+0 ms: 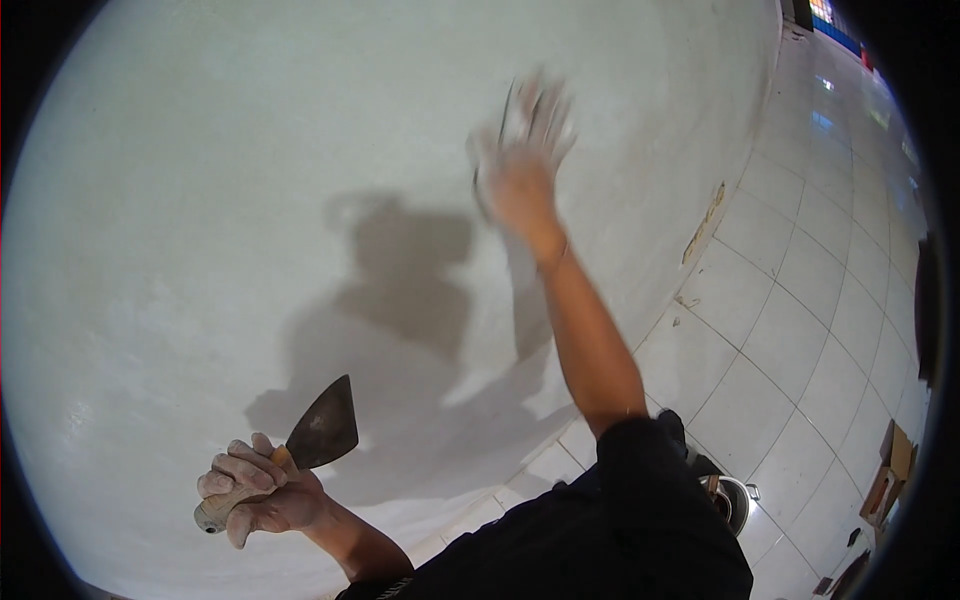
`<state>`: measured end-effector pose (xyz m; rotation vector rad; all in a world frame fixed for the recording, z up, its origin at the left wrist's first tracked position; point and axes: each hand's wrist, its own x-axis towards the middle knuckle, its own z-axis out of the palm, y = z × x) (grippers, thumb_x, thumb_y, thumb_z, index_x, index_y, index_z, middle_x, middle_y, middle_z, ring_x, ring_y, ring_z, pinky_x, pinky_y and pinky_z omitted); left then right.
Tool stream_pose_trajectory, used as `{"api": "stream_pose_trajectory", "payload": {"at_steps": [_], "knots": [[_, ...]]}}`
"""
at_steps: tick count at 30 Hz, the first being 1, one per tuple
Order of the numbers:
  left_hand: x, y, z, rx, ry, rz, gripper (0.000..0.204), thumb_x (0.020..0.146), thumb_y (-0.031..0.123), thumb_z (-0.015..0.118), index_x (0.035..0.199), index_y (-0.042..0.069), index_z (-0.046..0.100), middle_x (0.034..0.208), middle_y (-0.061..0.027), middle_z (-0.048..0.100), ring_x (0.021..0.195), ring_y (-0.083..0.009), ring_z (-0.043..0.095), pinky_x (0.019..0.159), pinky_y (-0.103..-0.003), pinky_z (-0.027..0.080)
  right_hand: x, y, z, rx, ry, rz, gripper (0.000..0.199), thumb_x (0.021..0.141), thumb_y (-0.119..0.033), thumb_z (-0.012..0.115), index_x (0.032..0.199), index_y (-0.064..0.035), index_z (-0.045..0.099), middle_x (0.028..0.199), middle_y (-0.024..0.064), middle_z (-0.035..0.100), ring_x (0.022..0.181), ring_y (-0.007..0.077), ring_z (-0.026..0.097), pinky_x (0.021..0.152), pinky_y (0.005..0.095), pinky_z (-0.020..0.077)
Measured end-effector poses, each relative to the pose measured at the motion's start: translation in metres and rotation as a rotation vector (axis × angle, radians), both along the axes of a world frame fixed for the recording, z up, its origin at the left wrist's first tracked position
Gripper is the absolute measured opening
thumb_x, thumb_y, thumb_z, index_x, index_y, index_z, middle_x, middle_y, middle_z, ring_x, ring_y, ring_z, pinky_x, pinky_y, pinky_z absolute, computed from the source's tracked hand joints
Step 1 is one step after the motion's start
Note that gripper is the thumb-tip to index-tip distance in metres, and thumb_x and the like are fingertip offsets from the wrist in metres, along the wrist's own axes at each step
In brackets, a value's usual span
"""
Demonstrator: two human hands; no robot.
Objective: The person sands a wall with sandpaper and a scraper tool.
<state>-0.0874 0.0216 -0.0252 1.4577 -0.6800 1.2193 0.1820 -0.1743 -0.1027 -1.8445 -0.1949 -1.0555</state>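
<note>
Wrapped in my left hand (pixel 262 488), low on the left, is the handle of a pointing trowel (pixel 325 425). Its dark triangular blade points up and to the right, apart from the wall. Dried pale dust coats the fingers. Farther up and right, my right hand (pixel 525 160) reaches out to the pale plastered wall (pixel 250 130), fingers spread and whitened, blurred by motion. It appears to lie flat on the surface, though exact contact is hard to judge. Nothing shows held in it. My shadow falls across the wall between both hands.
White floor tiles (pixel 790 330) run along the wall's foot on the right. A rough brownish patch (pixel 703 222) marks the wall's lower edge. Beside my body stands a round metal container (pixel 738 505). An opened cardboard box (pixel 888 470) lies at the far right.
</note>
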Motion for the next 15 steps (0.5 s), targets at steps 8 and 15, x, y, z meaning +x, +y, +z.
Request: {"api": "stream_pose_trajectory", "payload": {"at_steps": [8, 15], "knots": [[0.0, -0.003, -0.001, -0.034, -0.004, 0.04, 0.047, 0.077, 0.056, 0.057, 0.09, 0.011, 0.047, 0.061, 0.0007, 0.046, 0.05, -0.0063, 0.038, 0.053, -0.021, 0.035, -0.012, 0.004, -0.015, 0.003, 0.102, 0.043, 0.08, 0.086, -0.048, 0.042, 0.14, -0.0041, 0.003, 0.144, 0.0241, -0.006, 0.131, 0.0438, -0.005, 0.097, 0.0642, -0.004], [0.003, -0.002, -0.003, -0.002, 0.022, -0.022, 0.045, 0.079, 0.053, 0.056, 0.089, 0.011, 0.046, 0.06, -0.0002, 0.045, 0.049, -0.0074, 0.038, 0.06, -0.024, 0.043, -0.024, 0.027, -0.017, 0.077, -0.019, 0.019, 0.087, 0.082, -0.055, 0.044, 0.14, -0.0028, 0.004, 0.144, 0.0239, -0.005, 0.13, 0.0457, -0.007, 0.096, 0.0649, -0.0066]]}}
